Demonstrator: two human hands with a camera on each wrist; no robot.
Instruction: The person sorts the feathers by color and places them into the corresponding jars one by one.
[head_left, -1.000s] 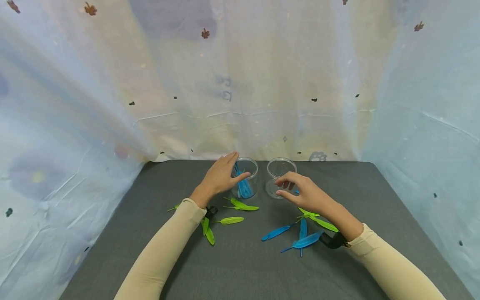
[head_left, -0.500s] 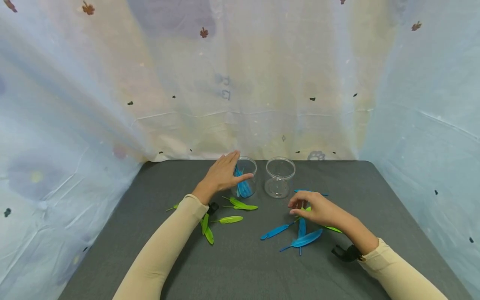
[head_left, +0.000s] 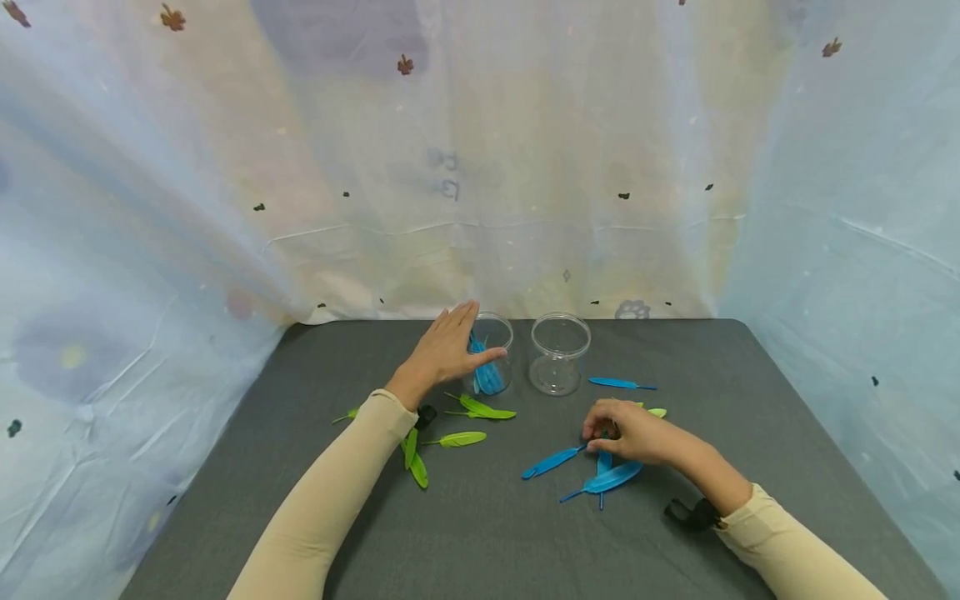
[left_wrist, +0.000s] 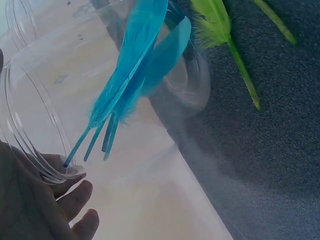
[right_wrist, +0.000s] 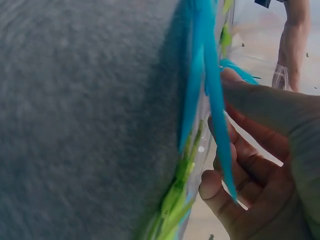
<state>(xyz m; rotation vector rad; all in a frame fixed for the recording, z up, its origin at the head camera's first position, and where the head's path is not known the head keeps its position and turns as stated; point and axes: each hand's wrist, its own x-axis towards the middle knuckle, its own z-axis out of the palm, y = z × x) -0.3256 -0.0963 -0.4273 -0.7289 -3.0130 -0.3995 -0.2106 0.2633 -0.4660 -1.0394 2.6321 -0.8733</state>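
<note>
My left hand (head_left: 442,348) rests against the left side of a clear jar (head_left: 504,333), its fingers straight and thumb stretched across the near side. Several blue feathers (head_left: 487,375) stand in that jar, quills up in the left wrist view. My right hand (head_left: 630,432) is low over a loose pile, thumb and fingers bent with a gap between the tips. Blue feathers (head_left: 609,479) lie under and beside it, one quill end close to the thumb. Green feathers (head_left: 657,412) show just behind the hand, which partly hides them. Nothing is plainly held in it.
A second clear jar (head_left: 560,367) stands to the right of the first. A lone blue feather (head_left: 618,383) lies right of it. Several green feathers (head_left: 461,439) are scattered near the left forearm on the grey table (head_left: 480,542). A patterned curtain (head_left: 510,167) hangs behind.
My right hand has moved from beside the right jar down and right, onto the feather pile, uncovering the jar and the lone blue feather. The left hand stays at its jar.
</note>
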